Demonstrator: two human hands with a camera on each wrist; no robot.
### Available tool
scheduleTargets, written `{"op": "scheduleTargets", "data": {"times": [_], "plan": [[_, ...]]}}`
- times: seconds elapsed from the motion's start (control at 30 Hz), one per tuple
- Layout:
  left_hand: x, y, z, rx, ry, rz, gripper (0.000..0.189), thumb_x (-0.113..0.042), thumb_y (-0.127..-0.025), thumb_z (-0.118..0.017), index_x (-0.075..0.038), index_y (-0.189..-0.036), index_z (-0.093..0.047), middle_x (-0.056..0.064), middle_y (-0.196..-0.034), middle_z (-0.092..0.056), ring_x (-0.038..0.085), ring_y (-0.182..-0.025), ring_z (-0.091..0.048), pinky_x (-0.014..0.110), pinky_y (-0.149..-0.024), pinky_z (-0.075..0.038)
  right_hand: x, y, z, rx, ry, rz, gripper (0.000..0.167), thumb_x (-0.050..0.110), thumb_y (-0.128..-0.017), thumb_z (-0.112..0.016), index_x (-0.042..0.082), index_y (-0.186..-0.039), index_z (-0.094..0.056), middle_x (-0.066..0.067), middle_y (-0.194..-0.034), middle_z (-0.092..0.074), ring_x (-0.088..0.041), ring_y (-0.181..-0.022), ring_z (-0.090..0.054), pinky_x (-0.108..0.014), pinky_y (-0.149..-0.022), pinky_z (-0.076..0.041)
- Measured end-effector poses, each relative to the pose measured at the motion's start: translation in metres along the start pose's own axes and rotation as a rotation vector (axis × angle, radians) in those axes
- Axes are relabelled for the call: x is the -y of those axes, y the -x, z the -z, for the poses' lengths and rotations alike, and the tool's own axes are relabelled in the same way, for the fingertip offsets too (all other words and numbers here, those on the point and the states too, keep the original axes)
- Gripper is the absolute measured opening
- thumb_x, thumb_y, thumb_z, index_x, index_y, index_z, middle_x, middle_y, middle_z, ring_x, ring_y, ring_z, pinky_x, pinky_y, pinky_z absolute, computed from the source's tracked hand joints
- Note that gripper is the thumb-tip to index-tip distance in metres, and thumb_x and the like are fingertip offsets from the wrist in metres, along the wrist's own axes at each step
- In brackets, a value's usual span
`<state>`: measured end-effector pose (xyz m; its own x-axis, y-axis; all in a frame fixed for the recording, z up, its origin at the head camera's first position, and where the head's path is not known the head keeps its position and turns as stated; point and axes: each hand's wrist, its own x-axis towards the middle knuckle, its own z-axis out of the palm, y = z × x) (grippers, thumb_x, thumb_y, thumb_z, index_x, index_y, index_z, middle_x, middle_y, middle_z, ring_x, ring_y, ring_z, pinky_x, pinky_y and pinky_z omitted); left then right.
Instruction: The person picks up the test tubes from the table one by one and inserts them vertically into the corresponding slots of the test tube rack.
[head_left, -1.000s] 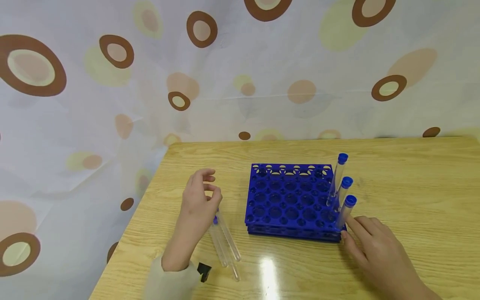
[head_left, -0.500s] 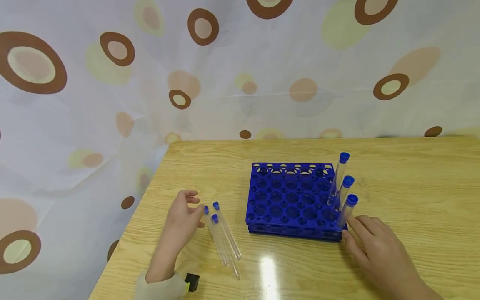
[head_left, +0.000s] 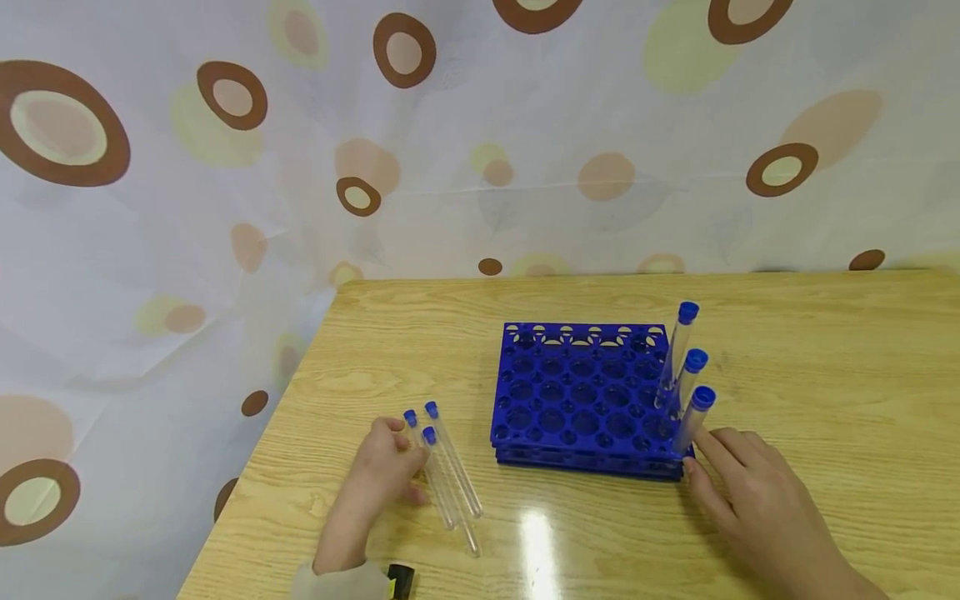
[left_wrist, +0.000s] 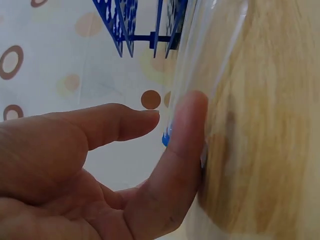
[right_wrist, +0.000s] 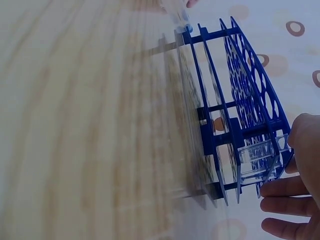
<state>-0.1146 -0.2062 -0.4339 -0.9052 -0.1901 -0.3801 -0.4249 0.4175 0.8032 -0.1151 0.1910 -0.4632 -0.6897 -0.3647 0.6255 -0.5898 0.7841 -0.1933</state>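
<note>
Tube pickup is judged in hand. 3 loose tubes point(head_left: 454, 461), left of blue rack point(head_left: 585, 463), are reached by left hand point(head_left: 384, 467); thumb and index are held apart, nothing pinched. Rack corner is gripped by right hand point(head_left: 757, 500). Next, 1 tube likely needs pinching.

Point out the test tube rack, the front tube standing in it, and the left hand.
Blue test tube rack point(head_left: 582, 407), head view: perforated top plate.
Front capped test tube point(head_left: 692, 422), head view: clear wall.
Left hand point(head_left: 384, 467), head view: back of the hand.
</note>
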Motion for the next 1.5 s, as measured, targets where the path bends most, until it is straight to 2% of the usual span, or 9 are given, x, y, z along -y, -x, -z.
{"op": "scheduleTargets", "data": {"times": [0.13,0.37,0.67,0.8,0.93,1.1,1.33,1.5], "plan": [[0.001,0.0,-0.005,-0.006,0.012,0.014,0.062,-0.008,-0.091,-0.067,0.003,-0.141,-0.032,0.026,-0.128,-0.043,0.024,-0.056,-0.066,0.035,-0.056,-0.061,0.0,0.0,0.0,-0.004,0.0,0.001,0.058,0.041,-0.105,-0.033,-0.004,-0.112,-0.068,-0.01,-0.091,-0.067,-0.027,-0.082,-0.061,-0.039,-0.076,-0.044],[-0.001,0.001,-0.009,-0.022,-0.017,-0.004,0.058,-0.006,-0.091,-0.068,0.006,-0.137,-0.035,0.026,-0.125,-0.044,0.024,-0.058,-0.066,0.034,-0.054,-0.061,0.0,0.0,0.001,-0.004,-0.004,-0.007,0.055,0.039,-0.105,-0.036,-0.004,-0.112,-0.068,-0.01,-0.091,-0.067,-0.027,-0.083,-0.061,-0.039,-0.077,-0.044],[-0.003,0.002,-0.012,-0.03,-0.016,0.02,0.062,0.001,-0.091,-0.066,0.008,-0.142,-0.032,0.026,-0.125,-0.043,0.024,-0.055,-0.066,0.034,-0.054,-0.061,0.001,-0.001,0.0,-0.016,0.001,0.006,0.064,0.045,-0.106,-0.028,-0.005,-0.113,-0.068,-0.01,-0.09,-0.067,-0.027,-0.08,-0.061,-0.042,-0.074,-0.046],[-0.005,0.001,-0.014,-0.055,-0.057,0.032,0.066,0.002,-0.088,-0.067,0.01,-0.144,-0.033,0.028,-0.129,-0.044,0.023,-0.055,-0.065,0.032,-0.053,-0.06,0.0,-0.001,0.0,-0.005,0.005,0.006,0.062,0.043,-0.106,-0.031,-0.005,-0.112,-0.069,-0.01,-0.09,-0.067,-0.027,-0.079,-0.062,-0.044,-0.072,-0.048],[-0.005,0.001,-0.015,-0.073,-0.126,0.025,0.062,0.002,-0.086,-0.068,0.014,-0.138,-0.038,0.03,-0.127,-0.043,0.023,-0.056,-0.064,0.029,-0.051,-0.059,0.0,-0.001,0.0,0.004,0.007,0.001,0.058,0.041,-0.106,-0.034,-0.005,-0.111,-0.069,-0.01,-0.091,-0.067,-0.027,-0.08,-0.062,-0.045,-0.072,-0.049],[-0.004,0.001,-0.015,-0.08,-0.16,0.011,0.057,0.003,-0.084,-0.066,0.015,-0.134,-0.041,0.028,-0.119,-0.043,0.024,-0.057,-0.063,0.028,-0.051,-0.058,0.001,-0.001,0.0,-0.006,0.009,0.005,0.064,0.045,-0.106,-0.029,-0.005,-0.11,-0.069,-0.01,-0.091,-0.067,-0.027,-0.08,-0.062,-0.044,-0.073,-0.048],[-0.002,0.001,-0.009,-0.049,-0.085,-0.02,0.068,0.007,-0.081,-0.064,0.016,-0.141,-0.034,0.032,-0.129,-0.047,0.022,-0.053,-0.064,0.032,-0.052,-0.06,0.0,-0.001,0.0,-0.019,0.013,0.013,0.069,0.047,-0.106,-0.024,-0.006,-0.108,-0.069,-0.011,-0.09,-0.067,-0.027,-0.08,-0.062,-0.042,-0.074,-0.047],[0.0,0.0,-0.006,-0.03,-0.03,-0.006,0.065,0.008,-0.081,-0.063,0.012,-0.14,-0.035,0.026,-0.127,-0.045,0.023,-0.055,-0.064,0.034,-0.055,-0.061,0.0,-0.001,0.0,-0.012,0.014,0.007,0.067,0.046,-0.106,-0.026,-0.005,-0.109,-0.069,-0.011,-0.09,-0.067,-0.027,-0.08,-0.062,-0.042,-0.074,-0.047]]}}
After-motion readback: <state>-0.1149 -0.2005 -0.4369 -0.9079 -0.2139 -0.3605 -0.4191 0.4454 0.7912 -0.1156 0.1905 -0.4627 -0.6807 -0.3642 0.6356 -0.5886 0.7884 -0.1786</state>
